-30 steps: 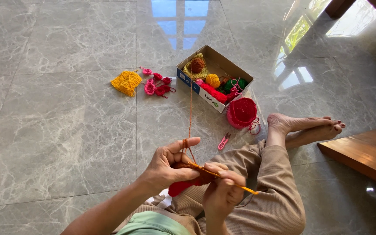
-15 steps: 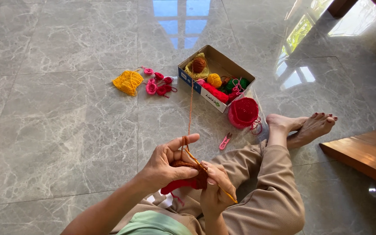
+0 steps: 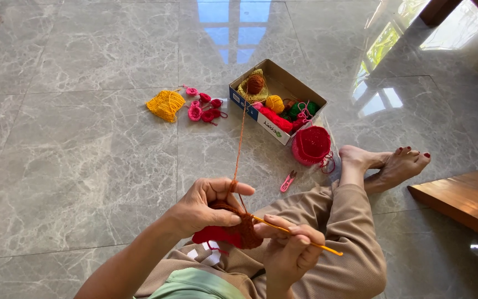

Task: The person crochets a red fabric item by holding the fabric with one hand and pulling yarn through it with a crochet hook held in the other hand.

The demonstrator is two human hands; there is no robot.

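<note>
The floor [image 3: 84, 166] is glossy grey marble-look tile that mirrors the windows. The box [image 3: 294, 86] is matt cardboard. The crochet piece [image 3: 233, 230], the yellow square [image 3: 165, 104] on the left and the red pouch [image 3: 311, 145] are soft, nubbly yarn. The hook [image 3: 300, 237] looks like smooth orange plastic. The platform [image 3: 463, 199] on the right is smooth wood.

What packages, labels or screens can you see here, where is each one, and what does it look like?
Cardboard box: open-topped rectangular carton on the grey marble floor, past the hands; brown inside, white and blue outside, holding balls of yarn.
Printed label: on the box's white long side, facing the person; small green and dark marking.
No screens or signs in view.
</note>
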